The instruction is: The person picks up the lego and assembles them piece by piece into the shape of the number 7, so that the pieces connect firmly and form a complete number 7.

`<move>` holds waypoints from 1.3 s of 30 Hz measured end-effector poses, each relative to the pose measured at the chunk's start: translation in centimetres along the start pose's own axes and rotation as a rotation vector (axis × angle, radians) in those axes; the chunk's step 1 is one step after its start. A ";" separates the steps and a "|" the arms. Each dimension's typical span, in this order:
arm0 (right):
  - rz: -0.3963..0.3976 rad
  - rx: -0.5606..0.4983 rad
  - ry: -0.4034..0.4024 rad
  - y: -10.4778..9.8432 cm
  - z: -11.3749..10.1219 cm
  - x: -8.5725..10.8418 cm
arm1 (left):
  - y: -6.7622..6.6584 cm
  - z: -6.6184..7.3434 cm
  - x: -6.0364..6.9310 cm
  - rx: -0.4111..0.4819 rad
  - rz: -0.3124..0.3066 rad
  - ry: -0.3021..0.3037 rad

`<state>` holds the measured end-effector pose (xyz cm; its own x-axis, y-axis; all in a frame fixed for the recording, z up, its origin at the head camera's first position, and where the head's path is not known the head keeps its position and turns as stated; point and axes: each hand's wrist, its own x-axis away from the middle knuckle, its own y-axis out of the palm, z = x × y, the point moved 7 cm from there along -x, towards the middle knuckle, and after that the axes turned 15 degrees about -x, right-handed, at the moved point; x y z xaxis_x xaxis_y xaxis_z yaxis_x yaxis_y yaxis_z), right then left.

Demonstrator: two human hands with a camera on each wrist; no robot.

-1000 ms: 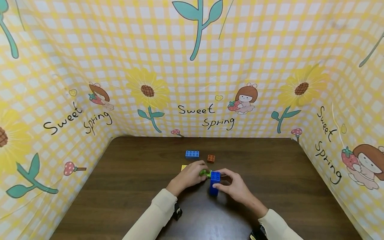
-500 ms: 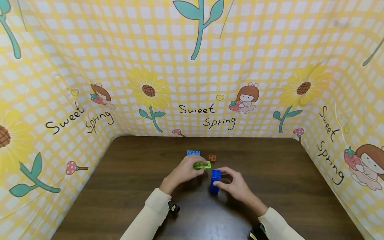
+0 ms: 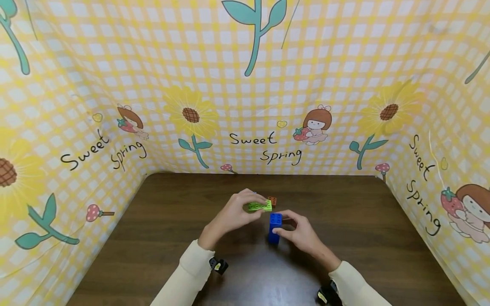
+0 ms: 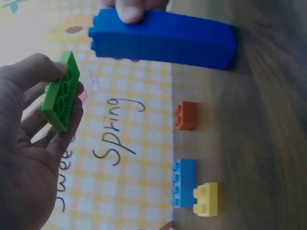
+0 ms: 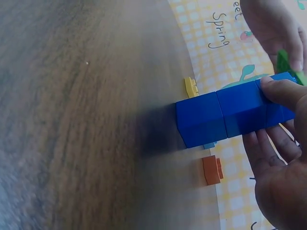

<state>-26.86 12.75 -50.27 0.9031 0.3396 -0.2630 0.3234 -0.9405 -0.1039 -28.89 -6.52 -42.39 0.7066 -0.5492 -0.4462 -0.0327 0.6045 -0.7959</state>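
My left hand (image 3: 232, 212) pinches a thin green building-block plate (image 3: 266, 205) between thumb and fingers, raised above the table. In the left wrist view the green plate (image 4: 62, 96) is tilted, its hollow underside partly showing. My right hand (image 3: 304, 238) grips a tower of stacked dark blue building blocks (image 3: 274, 231) by its upper part, thumb on the near side. The blue tower (image 5: 223, 115) is upright, studs on top; whether its base touches the table I cannot tell. The green plate is beyond the tower's top and apart from it in the head view.
Behind the hands on the brown table (image 3: 153, 225) are an orange-brown block (image 4: 187, 115), a lighter blue block (image 4: 184, 183) and a yellow block (image 4: 207, 199). My left hand hides the yellow one in the head view. A checked cloth (image 3: 245, 97) encloses the table's back and sides.
My left hand has raised the green plate from beside the tower and moved it away from me, now covering most of the lighter blue block. My right hand keeps its grip on the tower, nearly still.
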 end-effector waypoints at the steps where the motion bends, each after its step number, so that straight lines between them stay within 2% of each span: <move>1: -0.002 0.000 -0.004 0.0 0.0 0.0 | -0.1 0.2 0.0 -0.002 0.001 0.006; 9: 0.001 -0.008 0.001 -0.1 0.1 -0.4 | -0.6 2.2 -0.4 -0.021 0.008 0.069; 16: -0.014 -0.020 -0.002 0.0 -0.2 -0.5 | 0.3 2.9 -0.6 -0.029 -0.050 0.059; 27: -0.017 -0.021 -0.012 0.0 -0.2 -0.4 | 1.9 2.7 -0.3 -0.034 -0.116 0.032; 39: -0.022 -0.020 -0.013 0.1 -0.2 -0.4 | 2.0 2.6 -0.2 -0.047 -0.136 0.022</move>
<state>-27.11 12.55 -49.98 0.8922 0.3599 -0.2730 0.3485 -0.9329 -0.0909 -27.24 -3.69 -42.81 0.6912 -0.6371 -0.3412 0.0292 0.4963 -0.8677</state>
